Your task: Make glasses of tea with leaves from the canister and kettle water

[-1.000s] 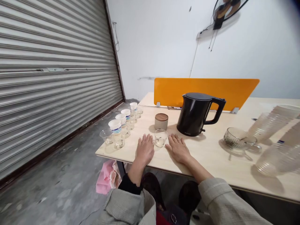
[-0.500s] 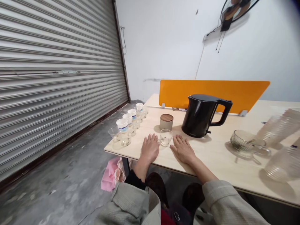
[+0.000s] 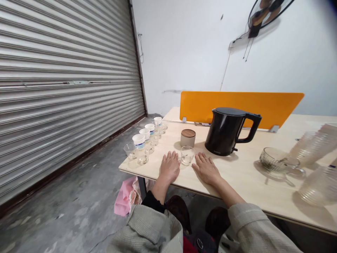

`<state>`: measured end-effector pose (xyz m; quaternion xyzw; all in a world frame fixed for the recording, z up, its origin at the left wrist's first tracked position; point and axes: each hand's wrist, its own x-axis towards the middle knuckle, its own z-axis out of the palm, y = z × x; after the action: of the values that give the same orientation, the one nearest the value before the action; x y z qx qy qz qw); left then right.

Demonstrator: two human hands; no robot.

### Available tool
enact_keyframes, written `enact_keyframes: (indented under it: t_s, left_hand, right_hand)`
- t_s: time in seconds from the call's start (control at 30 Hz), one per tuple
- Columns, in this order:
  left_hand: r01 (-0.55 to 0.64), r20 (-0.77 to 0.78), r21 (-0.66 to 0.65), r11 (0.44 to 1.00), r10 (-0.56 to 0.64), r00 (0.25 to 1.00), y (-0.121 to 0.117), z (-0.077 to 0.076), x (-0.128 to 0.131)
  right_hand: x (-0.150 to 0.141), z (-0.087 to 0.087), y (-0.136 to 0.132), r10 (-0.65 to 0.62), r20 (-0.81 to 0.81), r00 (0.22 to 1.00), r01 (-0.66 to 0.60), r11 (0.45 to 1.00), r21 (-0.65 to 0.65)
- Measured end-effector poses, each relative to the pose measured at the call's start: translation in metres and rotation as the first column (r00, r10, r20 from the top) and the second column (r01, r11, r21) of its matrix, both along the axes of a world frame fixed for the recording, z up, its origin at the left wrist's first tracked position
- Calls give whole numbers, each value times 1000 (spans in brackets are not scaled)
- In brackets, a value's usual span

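My left hand (image 3: 170, 167) lies flat, palm down, near the front edge of the wooden table (image 3: 231, 186). My right hand (image 3: 206, 168) rests the same way, fingers stretched forward. Between them stands a clear glass cup (image 3: 187, 156) with a few dark bits inside; whether the left fingers touch its handle I cannot tell. Just behind the cup is a grey canister (image 3: 187, 140) with a wooden lid. A black electric kettle (image 3: 223, 131) stands beyond my right hand, its handle pointing right. Neither hand holds anything.
White paper cups (image 3: 139, 140) and small clear glasses (image 3: 143, 157) line the left edge. At right are a glass cup of dried leaves (image 3: 275, 162) on a saucer and stacked plastic cups (image 3: 313, 149). An orange divider (image 3: 197, 105) crosses behind. Below hangs a pink bag (image 3: 123, 196).
The whole view has shifted slightly, with the scene a little lower and to the right. Both hands stay flat in the same places on the table.
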<state>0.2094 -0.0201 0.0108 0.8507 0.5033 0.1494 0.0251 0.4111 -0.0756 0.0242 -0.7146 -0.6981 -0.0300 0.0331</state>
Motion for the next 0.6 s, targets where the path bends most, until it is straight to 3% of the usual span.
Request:
enact_keyframes:
  t_s: [0.6]
  left_hand:
    - [-4,6,1,1000,4,1000,-3,2,1]
  right_hand:
    - [-1,2,-1,-5,-10,1000,4,1000,-10]
